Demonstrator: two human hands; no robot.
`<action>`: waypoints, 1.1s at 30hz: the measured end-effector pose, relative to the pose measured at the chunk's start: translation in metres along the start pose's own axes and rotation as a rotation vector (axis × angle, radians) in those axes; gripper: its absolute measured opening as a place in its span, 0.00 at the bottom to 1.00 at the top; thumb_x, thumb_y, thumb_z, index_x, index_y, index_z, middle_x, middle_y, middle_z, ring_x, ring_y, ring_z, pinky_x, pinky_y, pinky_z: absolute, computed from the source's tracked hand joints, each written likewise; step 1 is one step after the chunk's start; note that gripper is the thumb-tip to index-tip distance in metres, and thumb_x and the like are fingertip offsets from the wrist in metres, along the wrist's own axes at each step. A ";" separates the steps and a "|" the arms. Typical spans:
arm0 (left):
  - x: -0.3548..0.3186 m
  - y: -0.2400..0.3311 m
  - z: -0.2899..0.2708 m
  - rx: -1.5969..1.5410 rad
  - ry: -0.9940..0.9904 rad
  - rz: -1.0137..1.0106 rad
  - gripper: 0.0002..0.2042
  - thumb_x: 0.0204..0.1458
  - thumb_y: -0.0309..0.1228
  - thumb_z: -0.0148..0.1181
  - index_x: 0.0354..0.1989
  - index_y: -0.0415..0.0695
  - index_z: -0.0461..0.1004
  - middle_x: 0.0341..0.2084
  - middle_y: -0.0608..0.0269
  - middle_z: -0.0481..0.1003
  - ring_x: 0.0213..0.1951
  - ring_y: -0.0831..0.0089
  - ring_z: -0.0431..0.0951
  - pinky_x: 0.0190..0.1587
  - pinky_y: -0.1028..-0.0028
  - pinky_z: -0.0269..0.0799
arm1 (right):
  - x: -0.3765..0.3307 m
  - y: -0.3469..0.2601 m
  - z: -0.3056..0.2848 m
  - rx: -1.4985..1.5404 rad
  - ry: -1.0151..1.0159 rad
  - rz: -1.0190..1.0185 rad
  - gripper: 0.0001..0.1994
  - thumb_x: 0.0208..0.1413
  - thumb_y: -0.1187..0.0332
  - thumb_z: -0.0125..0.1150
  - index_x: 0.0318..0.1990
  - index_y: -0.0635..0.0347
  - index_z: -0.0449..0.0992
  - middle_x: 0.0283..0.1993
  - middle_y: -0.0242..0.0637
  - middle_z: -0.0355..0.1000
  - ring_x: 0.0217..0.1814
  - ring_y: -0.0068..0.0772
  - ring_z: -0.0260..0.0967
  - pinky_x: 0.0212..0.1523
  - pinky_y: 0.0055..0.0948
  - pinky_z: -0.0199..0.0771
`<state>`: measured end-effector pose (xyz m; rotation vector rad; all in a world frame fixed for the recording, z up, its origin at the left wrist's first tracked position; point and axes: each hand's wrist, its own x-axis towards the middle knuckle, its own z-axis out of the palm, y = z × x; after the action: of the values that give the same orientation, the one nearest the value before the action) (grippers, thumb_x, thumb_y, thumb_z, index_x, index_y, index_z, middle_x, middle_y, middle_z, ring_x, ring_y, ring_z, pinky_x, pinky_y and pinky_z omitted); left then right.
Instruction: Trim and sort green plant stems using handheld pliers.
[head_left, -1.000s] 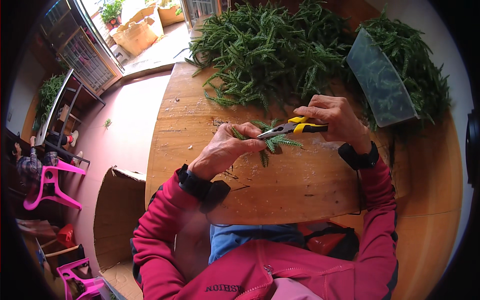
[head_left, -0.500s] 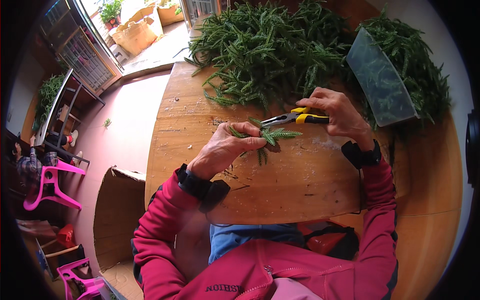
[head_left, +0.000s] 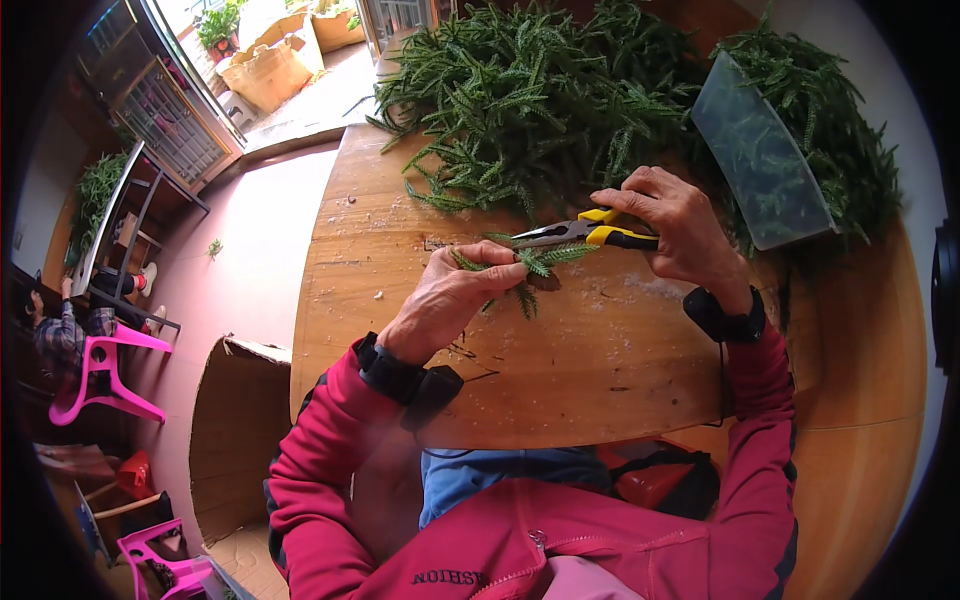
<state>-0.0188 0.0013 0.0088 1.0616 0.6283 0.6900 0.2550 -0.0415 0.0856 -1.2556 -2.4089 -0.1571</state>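
Note:
Over the wooden table, my left hand [head_left: 450, 293] pinches a small green artificial pine sprig [head_left: 540, 259] between thumb and fingers; part of it is hidden behind the fingers. My right hand [head_left: 680, 228] is closed around the yellow and black handles of a pair of long-nose pliers [head_left: 570, 232]. The pliers' grey jaws point left, with their tips right by my left fingers at the top of the sprig. Whether the jaws grip any part of the sprig I cannot tell.
A large heap of green sprigs [head_left: 540, 95] covers the table's far side. At the far right a translucent plastic bin [head_left: 765, 160] leans against more sprigs. An open cardboard box [head_left: 235, 430] stands left of the table [head_left: 400, 400]. Another person [head_left: 60, 330] sits at a far-left table near pink stools [head_left: 105, 375].
The pliers' jaws have tilted slightly and slid a little left over the sprig. My left hand and the sprig have shifted slightly left.

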 end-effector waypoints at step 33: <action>-0.004 0.011 -0.010 0.087 -0.482 -0.072 0.13 0.40 0.25 0.73 0.36 0.39 0.81 0.44 0.62 0.72 0.47 0.71 0.70 0.50 0.73 0.64 | -0.002 0.009 0.019 0.228 -0.197 -0.198 0.15 0.43 0.69 0.66 0.41 0.52 0.76 0.30 0.29 0.69 0.36 0.34 0.68 0.36 0.30 0.61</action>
<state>-0.0310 0.0078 0.0154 1.2258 0.2782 0.3252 0.2571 -0.0326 0.0670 -0.9693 -2.6282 0.1890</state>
